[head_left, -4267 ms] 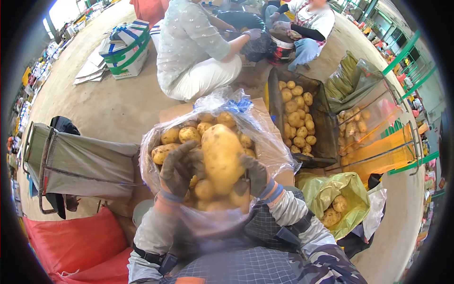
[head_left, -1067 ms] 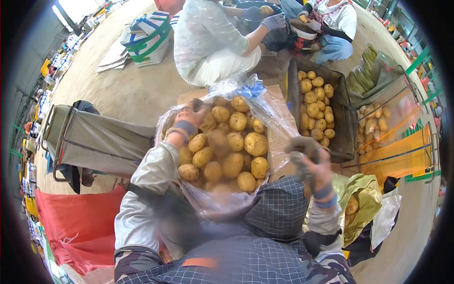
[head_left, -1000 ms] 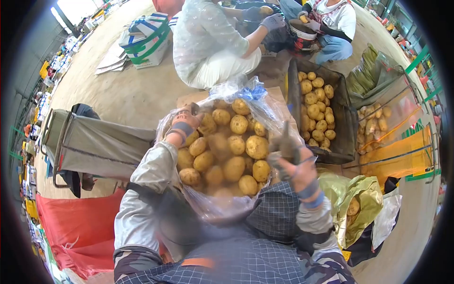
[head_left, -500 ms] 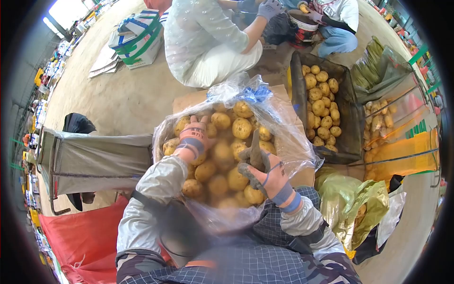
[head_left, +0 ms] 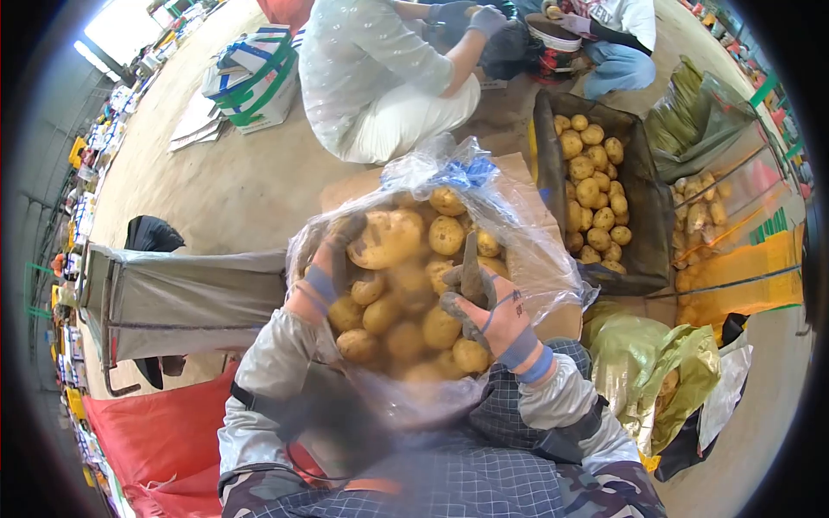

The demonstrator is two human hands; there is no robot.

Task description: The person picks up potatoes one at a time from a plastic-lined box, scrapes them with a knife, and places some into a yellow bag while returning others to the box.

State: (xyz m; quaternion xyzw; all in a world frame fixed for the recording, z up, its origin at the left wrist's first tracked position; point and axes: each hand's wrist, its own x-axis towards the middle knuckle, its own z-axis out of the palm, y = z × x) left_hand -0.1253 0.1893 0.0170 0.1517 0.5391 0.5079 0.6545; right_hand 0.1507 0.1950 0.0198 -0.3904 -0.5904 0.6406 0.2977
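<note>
My left hand (head_left: 326, 268), in a peach and grey glove, grips a large potato (head_left: 387, 240) from its left side, lifted above the others. My right hand (head_left: 494, 318), gloved alike, is closed round a pointed grey-brown thing (head_left: 471, 269) that stands up between thumb and fingers; its kind I cannot make out. Both hands are over a container lined with clear plastic (head_left: 544, 259). Inside lie many loose potatoes (head_left: 441, 326), some blurred by a smear in the middle of the view.
Right of the lined container stands a dark crate (head_left: 643, 216) of potatoes (head_left: 596, 186). A grey cloth-sided frame (head_left: 194, 298) and red cloth (head_left: 168, 432) lie left. A yellow-green bag (head_left: 643, 354) sits at right. Two people crouch ahead, near a bucket (head_left: 553, 39).
My left hand has taken hold of a large potato and raised it toward me from among the others. My right hand keeps nearly the same place and grip.
</note>
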